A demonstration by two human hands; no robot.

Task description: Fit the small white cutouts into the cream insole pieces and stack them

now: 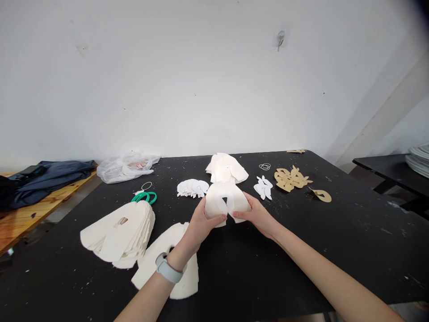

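My left hand and my right hand grip a curved cream sheet from either side, thumbs on its near face. A slit runs up from the sheet's lower edge to a small opening, with a whiter piece around it. A grey watch is on my left wrist. Under my left forearm lies another cream cut-out with a dark hole. Farther left stands a stack of similar cream cut-outs. Directly behind the held sheet is a pile of cream pieces.
Green-handled scissors lie behind the left stack. White cut-outs, smaller white pieces, thin rings and tan cut-outs lie across the black table. A plastic bag rests at the back left, against the wall.
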